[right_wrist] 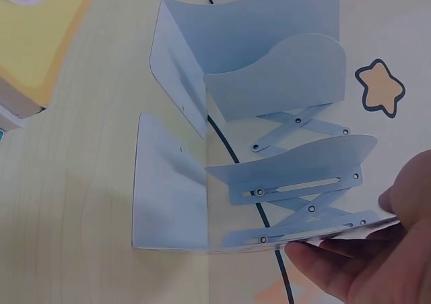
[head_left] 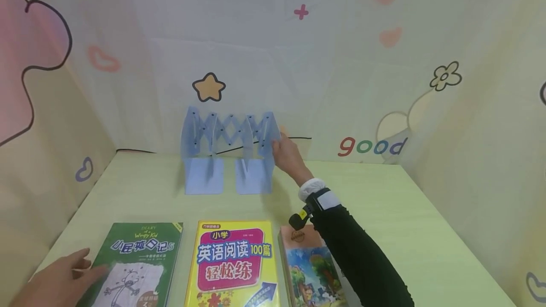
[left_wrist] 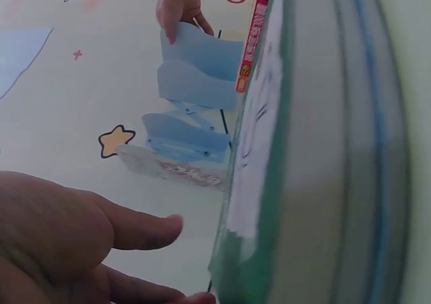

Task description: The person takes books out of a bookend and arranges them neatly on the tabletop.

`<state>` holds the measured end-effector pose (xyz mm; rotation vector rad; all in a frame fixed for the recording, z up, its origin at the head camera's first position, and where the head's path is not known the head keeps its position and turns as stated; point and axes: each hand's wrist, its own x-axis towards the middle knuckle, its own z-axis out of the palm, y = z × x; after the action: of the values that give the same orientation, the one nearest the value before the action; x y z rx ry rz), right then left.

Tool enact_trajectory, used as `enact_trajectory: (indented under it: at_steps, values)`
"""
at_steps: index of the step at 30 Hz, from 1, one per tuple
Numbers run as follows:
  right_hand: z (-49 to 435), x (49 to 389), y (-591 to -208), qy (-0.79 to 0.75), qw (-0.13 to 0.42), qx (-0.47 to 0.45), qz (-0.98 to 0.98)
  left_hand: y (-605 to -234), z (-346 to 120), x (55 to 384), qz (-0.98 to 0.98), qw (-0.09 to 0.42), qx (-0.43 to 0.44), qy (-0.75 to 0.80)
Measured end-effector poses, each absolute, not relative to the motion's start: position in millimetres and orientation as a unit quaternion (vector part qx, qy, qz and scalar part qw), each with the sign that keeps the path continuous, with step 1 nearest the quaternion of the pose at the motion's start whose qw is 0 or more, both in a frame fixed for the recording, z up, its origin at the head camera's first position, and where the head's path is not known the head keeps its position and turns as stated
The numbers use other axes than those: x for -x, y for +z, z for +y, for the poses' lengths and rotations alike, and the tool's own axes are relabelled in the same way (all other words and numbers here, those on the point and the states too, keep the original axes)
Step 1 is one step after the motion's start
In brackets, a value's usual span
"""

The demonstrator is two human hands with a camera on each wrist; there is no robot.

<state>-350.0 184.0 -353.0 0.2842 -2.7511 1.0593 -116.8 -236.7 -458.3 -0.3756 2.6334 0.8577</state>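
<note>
At the back of the table stands a light blue expandable bookend (head_left: 230, 129), its folding lattice partly stretched between upright plates. My right hand (head_left: 291, 155) pinches its right end plate; the right wrist view shows thumb and fingers (right_wrist: 330, 267) on either side of that plate's edge. A green comic diary book (head_left: 141, 259) lies front left. Beside it is my left hand (head_left: 59, 276), thumb and fingers apart, fingertips right at the book's left edge. In the left wrist view, the thumb (left_wrist: 145, 230) is extended beside the thick book's side.
A yellow English reading book (head_left: 234, 264) lies in the middle of the table (head_left: 384, 231). To its right is a thick book with a picture cover (head_left: 313, 269), partly hidden under my right forearm. A printed cloth backdrop (head_left: 264, 51) hangs close behind the bookend.
</note>
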Motion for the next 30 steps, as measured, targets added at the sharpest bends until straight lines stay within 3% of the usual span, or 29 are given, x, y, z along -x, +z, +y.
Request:
enact_trajectory:
  at_steps: [3,6,9,13,17,21,30]
  values:
    - [190.3,344.8,-350.8,0.417,0.061,-0.107,-0.901,-447.3,-231.8,115.7,0.931,0.114,0.156,0.308]
    - [200.2,338.3,-348.0,0.447,0.031,-0.123,-0.885,-438.1,-227.7,115.8,0.944,0.019,0.146,0.295]
    - [214.9,330.5,-345.6,0.442,0.013,-0.141,-0.886,-432.5,-229.1,117.2,0.953,-0.08,0.1,0.274]
    - [238.5,316.0,-340.6,0.382,0.011,-0.164,-0.909,-431.8,-237.5,119.8,0.956,-0.156,0.035,0.247]
    - [263.1,297.8,-340.4,0.308,-0.001,-0.177,-0.935,-436.2,-245.4,121.0,0.959,-0.182,0.001,0.217]
    - [289.4,276.9,-343.5,0.27,-0.016,-0.182,-0.945,-442.5,-250.0,121.2,0.967,-0.175,-0.01,0.183]
    - [340.1,234.3,-359.1,0.186,0.006,-0.195,-0.963,-451.9,-267.3,128.8,0.974,-0.188,-0.061,0.11]
